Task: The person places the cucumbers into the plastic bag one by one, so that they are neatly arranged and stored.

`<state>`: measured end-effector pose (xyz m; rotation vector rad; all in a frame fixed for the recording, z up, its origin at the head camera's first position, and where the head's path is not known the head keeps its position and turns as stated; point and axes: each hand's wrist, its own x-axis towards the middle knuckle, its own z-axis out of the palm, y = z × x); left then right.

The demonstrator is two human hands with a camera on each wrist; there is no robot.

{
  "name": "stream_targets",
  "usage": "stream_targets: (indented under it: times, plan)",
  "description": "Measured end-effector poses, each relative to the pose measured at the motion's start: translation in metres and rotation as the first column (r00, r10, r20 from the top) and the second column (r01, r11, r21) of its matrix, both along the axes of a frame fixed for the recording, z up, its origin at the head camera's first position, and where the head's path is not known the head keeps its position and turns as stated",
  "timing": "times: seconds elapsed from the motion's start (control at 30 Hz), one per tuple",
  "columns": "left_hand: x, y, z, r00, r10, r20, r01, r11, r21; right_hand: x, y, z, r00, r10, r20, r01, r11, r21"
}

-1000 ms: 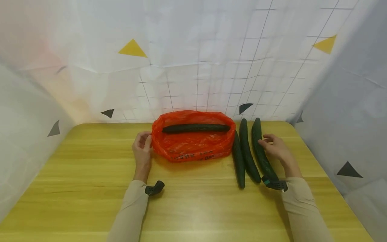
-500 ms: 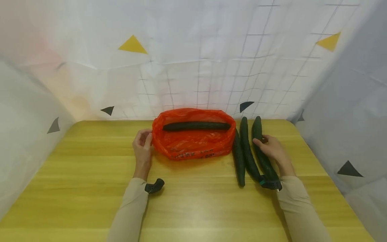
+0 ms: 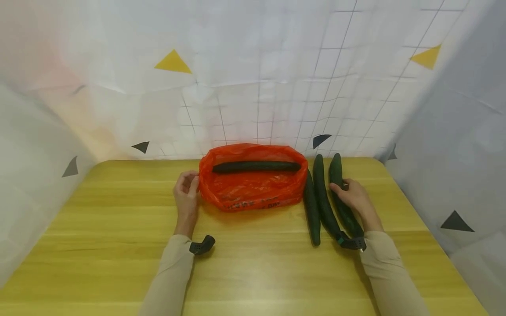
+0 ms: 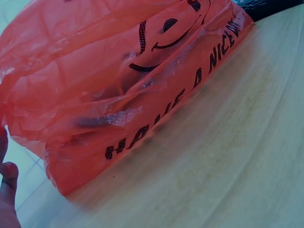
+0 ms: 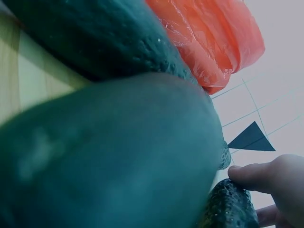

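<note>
An open red plastic bag (image 3: 245, 204) stands at the back of the table, a dark green cucumber (image 3: 257, 166) lying across inside it. At its left rim my left hand (image 3: 186, 193) pinches the plastic between thumb and fingers. My right hand (image 3: 356, 197) holds the rightmost cucumber (image 3: 336, 169) around its middle, thumb on the near side and fingers behind. The right wrist view shows the thumb (image 5: 251, 175) pressed on its skin. Between bag and right hand lie two more cucumbers, one (image 3: 312, 210) against the bag and one (image 3: 324, 202) in the middle.
The yellowish wooden table (image 3: 253, 272) reaches back to a white sheet wall (image 3: 245, 105) with grid lines and triangles. Grey-white sheets (image 3: 466, 175) hang along the sides. A small black camera (image 3: 202, 245) sits on the left wrist, another (image 3: 352, 242) on the right.
My right hand has moved left onto the rightmost cucumber and closed its thumb and fingers around it. The left hand stays at the bag's rim; the bag has kept its place.
</note>
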<state>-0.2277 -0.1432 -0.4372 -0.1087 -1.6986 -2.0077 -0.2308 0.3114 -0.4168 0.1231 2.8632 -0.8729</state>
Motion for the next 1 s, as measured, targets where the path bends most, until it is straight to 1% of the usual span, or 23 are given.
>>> stream_targets:
  times: [0.13, 0.23, 0.47, 0.7, 1.0]
  plan:
    - [0.0066, 0.0027, 0.0079, 1.0, -0.005, 0.01, 0.005, 1.0, -0.015, -0.0005, 0.0017, -0.0027, 1.0, 0.0, 0.0, 0.0, 1.0, -0.004]
    - [0.008, 0.0031, 0.0096, 1.0, -0.008, 0.024, 0.009, 1.0, -0.023, -0.0003, 0.0026, -0.0031, 1.0, 0.003, -0.009, -0.003, 1.0, -0.002]
    - [0.007, 0.0018, 0.0083, 0.999, -0.011, 0.037, 0.013, 0.999, -0.035, 0.0016, 0.0043, 0.0003, 1.0, 0.001, -0.025, -0.001, 1.0, -0.006]
    - [0.0066, 0.0021, 0.0063, 1.0, -0.016, 0.02, 0.016, 1.0, -0.015, 0.0035, 0.007, 0.0016, 0.999, -0.026, -0.021, 0.024, 0.997, -0.069]
    - [0.0059, 0.002, 0.0067, 1.0, -0.022, 0.008, 0.022, 1.0, -0.005, 0.0027, 0.0077, 0.0065, 0.998, -0.051, -0.033, 0.048, 0.993, -0.104]
